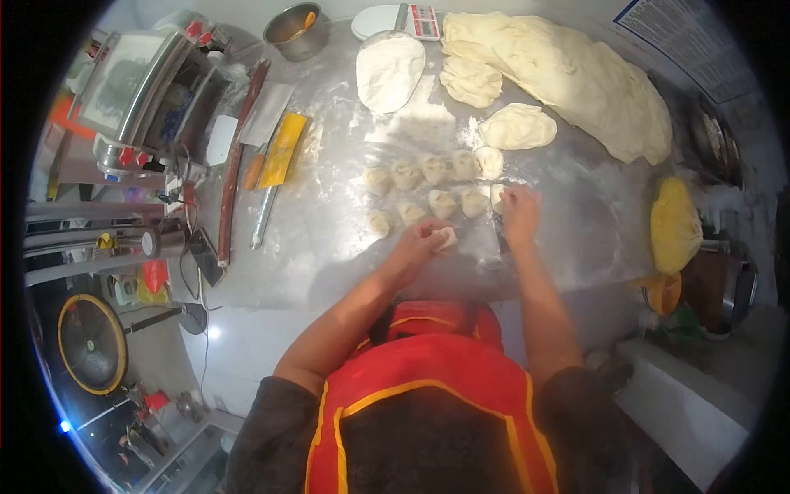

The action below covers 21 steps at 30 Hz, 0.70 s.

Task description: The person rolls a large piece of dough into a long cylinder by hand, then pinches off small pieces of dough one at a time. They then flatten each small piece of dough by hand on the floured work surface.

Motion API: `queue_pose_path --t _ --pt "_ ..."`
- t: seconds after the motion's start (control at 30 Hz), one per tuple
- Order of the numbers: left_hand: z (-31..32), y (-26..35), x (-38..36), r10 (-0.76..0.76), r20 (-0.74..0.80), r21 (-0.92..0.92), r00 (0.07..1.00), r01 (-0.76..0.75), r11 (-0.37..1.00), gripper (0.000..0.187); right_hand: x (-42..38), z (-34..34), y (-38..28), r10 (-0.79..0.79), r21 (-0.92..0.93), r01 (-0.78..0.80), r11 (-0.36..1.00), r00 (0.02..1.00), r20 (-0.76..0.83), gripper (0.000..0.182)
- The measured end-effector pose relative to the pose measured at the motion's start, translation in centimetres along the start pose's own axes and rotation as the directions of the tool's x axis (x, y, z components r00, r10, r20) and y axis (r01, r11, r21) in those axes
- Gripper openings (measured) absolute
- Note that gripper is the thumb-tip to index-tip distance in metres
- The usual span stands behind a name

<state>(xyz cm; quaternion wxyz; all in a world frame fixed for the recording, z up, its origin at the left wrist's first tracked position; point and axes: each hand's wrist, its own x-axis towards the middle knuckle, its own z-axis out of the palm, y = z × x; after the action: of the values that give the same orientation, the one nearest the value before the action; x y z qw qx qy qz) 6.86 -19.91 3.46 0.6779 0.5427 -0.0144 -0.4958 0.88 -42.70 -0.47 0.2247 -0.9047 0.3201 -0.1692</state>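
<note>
My left hand (420,245) is closed, its fingertips pinching a small dough piece (447,238) just above the metal table. Farther right, my right hand (521,212) has its fingers bent together at another pale dough piece (497,198), at the end of the nearer row. Several small dough lumps (443,202) lie in two rows in front of my hands. A round dough piece (489,163) ends the farther row, and a larger dough slab (518,128) rests beyond it.
A big dough sheet (568,74) covers the back right. Flour fills a scoop (391,74) near a white scale (424,20). To the left lie a rolling pin (240,156), a yellow-bladed scraper (284,150) and a metal bowl (295,37). A yellow bundle (676,226) sits at the right edge.
</note>
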Motion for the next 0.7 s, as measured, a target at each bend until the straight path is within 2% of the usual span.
queue_pose_path --t 0.03,0.13,0.23,0.33,0.43,0.53,0.63,0.7 --pt "0.0 0.0 0.0 0.007 -0.024 -0.009 1.000 -0.007 1.000 0.029 0.0 0.0 0.3 -0.078 -0.084 0.077 0.994 0.997 -0.009 0.009" --pt "-0.3 -0.3 0.3 -0.057 -0.086 -0.081 0.995 0.050 0.995 0.029 0.5 0.2 0.9 -0.083 -0.161 0.103 0.982 0.988 0.129 0.016" --pt "-0.2 -0.2 0.3 -0.086 -0.125 -0.311 0.989 0.043 0.950 0.026 -0.1 -0.9 -0.5 -0.185 -0.002 0.186 0.983 0.980 0.072 0.029" --pt "-0.7 -0.5 0.8 -0.103 -0.083 -0.412 0.991 0.060 0.909 0.024 -3.2 -3.7 -5.7 -0.101 0.362 -0.019 0.932 0.945 0.311 0.036" --pt "0.0 0.5 0.4 -0.101 -0.054 -0.383 0.993 0.073 0.921 0.022 -5.6 -2.7 -7.2 -0.201 0.590 -0.088 0.802 0.891 0.407 0.035" --pt "-0.8 -0.7 0.9 -0.039 -0.026 -0.305 0.999 0.030 0.952 0.019 -5.8 -1.1 -6.5 -0.161 0.647 -0.278 0.710 0.831 0.533 0.030" --pt "-1.5 -2.2 1.7 0.006 0.083 -0.290 0.997 0.019 0.957 0.015 -6.6 -1.3 -6.8 -0.076 0.612 -0.284 0.738 0.866 0.494 0.024" --pt "-1.4 -2.0 1.4 -0.021 0.116 -0.219 0.993 0.047 0.975 0.015 -6.2 -1.7 -6.6 0.058 0.578 -0.437 0.689 0.829 0.557 0.022"
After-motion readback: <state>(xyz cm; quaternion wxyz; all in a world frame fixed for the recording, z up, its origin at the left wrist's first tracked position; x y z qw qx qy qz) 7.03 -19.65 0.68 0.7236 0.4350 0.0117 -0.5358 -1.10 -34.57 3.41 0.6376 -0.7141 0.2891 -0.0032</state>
